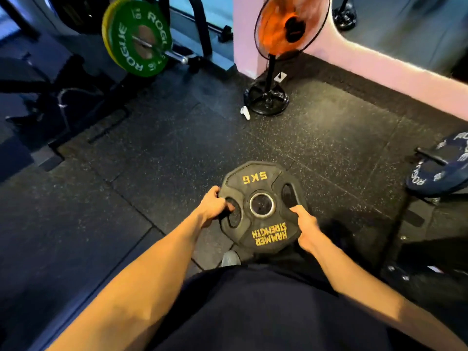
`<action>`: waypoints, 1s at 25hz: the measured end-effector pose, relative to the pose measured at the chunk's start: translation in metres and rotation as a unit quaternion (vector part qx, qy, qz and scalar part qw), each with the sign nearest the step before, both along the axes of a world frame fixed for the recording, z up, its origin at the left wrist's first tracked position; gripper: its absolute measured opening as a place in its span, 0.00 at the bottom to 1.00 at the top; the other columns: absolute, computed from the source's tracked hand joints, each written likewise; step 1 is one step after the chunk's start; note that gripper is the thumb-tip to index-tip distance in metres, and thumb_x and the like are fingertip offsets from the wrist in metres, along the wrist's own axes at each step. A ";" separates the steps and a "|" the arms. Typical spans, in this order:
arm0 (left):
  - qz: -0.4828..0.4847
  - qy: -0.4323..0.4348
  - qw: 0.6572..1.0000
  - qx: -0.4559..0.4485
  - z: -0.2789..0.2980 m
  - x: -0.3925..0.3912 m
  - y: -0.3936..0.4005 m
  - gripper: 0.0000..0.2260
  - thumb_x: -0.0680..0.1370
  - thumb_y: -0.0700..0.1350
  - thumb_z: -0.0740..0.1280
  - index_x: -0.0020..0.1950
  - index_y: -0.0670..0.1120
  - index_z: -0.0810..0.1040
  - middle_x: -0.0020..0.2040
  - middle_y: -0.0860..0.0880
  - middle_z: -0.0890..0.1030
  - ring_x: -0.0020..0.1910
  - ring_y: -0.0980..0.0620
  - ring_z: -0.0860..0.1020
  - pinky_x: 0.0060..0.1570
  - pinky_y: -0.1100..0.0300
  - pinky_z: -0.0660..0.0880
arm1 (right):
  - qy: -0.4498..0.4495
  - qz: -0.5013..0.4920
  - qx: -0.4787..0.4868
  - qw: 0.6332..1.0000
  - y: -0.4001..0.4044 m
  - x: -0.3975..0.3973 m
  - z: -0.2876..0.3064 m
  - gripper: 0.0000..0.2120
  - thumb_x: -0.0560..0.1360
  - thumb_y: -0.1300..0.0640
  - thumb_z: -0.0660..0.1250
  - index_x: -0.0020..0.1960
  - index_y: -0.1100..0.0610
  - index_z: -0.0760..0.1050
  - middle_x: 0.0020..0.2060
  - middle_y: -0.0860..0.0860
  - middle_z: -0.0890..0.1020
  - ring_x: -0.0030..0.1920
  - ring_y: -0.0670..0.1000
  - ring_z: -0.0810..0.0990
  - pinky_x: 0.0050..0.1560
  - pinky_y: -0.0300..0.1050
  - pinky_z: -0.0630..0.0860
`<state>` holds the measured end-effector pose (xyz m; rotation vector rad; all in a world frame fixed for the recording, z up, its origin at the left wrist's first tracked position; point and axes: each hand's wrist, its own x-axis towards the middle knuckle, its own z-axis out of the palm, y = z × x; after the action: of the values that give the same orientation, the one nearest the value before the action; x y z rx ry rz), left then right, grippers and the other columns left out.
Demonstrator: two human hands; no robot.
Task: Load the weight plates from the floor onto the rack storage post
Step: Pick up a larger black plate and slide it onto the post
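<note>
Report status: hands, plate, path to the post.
Left hand and right hand both grip the 5 kg plate, held flat. Dark plates on a post at right. Nothing between.

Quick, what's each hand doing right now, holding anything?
Left hand: grips the 5 kg plate through its left handle slot.
Right hand: grips the same plate at its right edge.
</note>
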<state>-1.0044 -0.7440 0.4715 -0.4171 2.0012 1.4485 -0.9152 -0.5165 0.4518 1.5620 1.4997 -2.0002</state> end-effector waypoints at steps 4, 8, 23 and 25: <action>-0.044 0.003 0.999 0.004 0.008 -0.119 0.030 0.16 0.68 0.25 0.66 0.46 0.44 0.69 0.37 0.43 0.79 0.35 0.48 0.77 0.43 0.50 0.78 | 0.018 -0.035 -0.010 0.999 0.022 -0.099 0.003 0.05 0.71 0.57 0.66 0.41 0.58 0.79 0.27 0.53 0.83 0.35 0.56 0.80 0.34 0.45 0.75; -0.078 0.006 0.997 0.009 -0.010 -0.237 0.079 0.17 0.67 0.25 0.66 0.49 0.42 0.69 0.37 0.41 0.80 0.39 0.46 0.78 0.53 0.45 0.77 | 0.024 -0.041 -0.002 0.999 0.069 -0.210 -0.008 0.06 0.73 0.57 0.65 0.41 0.58 0.78 0.35 0.56 0.82 0.35 0.56 0.79 0.33 0.44 0.74; -0.126 -0.003 0.992 0.012 0.001 -0.595 0.289 0.18 0.66 0.24 0.69 0.48 0.42 0.71 0.39 0.44 0.79 0.40 0.48 0.79 0.39 0.57 0.77 | 0.044 -0.136 -0.018 0.990 0.256 -0.540 -0.003 0.06 0.72 0.59 0.66 0.39 0.60 0.80 0.25 0.53 0.82 0.26 0.53 0.80 0.34 0.43 0.77; -0.143 -0.008 0.990 0.006 -0.006 -0.645 0.320 0.21 0.65 0.24 0.69 0.54 0.41 0.73 0.40 0.45 0.79 0.41 0.47 0.78 0.41 0.56 0.77 | 0.045 -0.163 -0.027 0.985 0.279 -0.582 -0.006 0.07 0.71 0.58 0.67 0.40 0.62 0.79 0.32 0.56 0.82 0.31 0.54 0.80 0.38 0.46 0.76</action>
<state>-1.6494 -0.4245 0.4650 -0.1278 1.9470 1.2730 -1.4973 -0.2379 0.4455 1.8143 1.2745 -2.2912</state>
